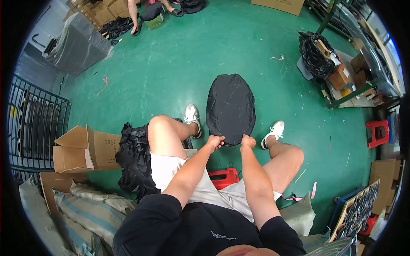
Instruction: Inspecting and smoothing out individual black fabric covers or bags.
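Observation:
Between my feet a black oval fabric cover [231,107] is stretched out, its surface lightly wrinkled. My left hand [215,142] is closed on its near left edge, fingers curled round the rim. On the near right edge my right hand [247,141] is closed in the same way, thumb on top. Both forearms reach forward between my knees. What lies under the cover is hidden. Beside my left leg is a heap of crumpled black fabric [136,160].
An open cardboard box [87,149] stands left, near stuffed woven sacks [92,212] and a metal rack [36,121]. A red stool [225,178] is under me, another red stool [377,133] far right. Shelving with a black bag [317,55] is at right. Another person's legs [133,17] show far off.

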Available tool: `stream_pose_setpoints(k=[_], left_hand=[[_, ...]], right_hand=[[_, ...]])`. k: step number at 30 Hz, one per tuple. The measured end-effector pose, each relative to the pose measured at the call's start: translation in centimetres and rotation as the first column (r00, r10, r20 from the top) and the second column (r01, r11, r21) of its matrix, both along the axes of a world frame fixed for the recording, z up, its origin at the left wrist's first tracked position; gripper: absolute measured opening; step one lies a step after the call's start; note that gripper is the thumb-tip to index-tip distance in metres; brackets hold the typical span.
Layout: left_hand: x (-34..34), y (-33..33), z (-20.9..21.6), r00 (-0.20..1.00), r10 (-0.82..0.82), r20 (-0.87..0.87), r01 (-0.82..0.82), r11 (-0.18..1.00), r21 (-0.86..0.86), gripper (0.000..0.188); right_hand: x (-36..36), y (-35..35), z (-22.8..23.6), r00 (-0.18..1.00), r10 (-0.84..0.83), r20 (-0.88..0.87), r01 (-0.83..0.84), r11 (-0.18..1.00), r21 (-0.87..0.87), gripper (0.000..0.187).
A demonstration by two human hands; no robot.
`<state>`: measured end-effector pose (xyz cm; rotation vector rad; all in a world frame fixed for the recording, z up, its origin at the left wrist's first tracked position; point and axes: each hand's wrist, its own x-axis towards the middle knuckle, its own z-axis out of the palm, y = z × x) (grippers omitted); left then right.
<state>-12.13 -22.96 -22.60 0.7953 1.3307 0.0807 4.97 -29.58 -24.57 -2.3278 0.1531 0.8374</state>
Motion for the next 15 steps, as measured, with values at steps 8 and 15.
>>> stream_pose_setpoints(k=[8, 15], left_hand=[[-2.2, 0.2, -0.7, 0.997, 0.016, -0.082, -0.025, 0.995, -0.099, 0.019], [-0.7, -2.6, -1.5, 0.883, 0.470, -0.025, -0.464, 0.862, -0.206, 0.047]], right_hand=[[-3.2, 0.0, -1.4, 0.950, -0.286, -0.127, 0.310, 0.918, 0.249, 0.017], [-2.8, 0.0, -3.1, 0.739, -0.506, -0.445, 0.665, 0.654, 0.360, 0.014]])
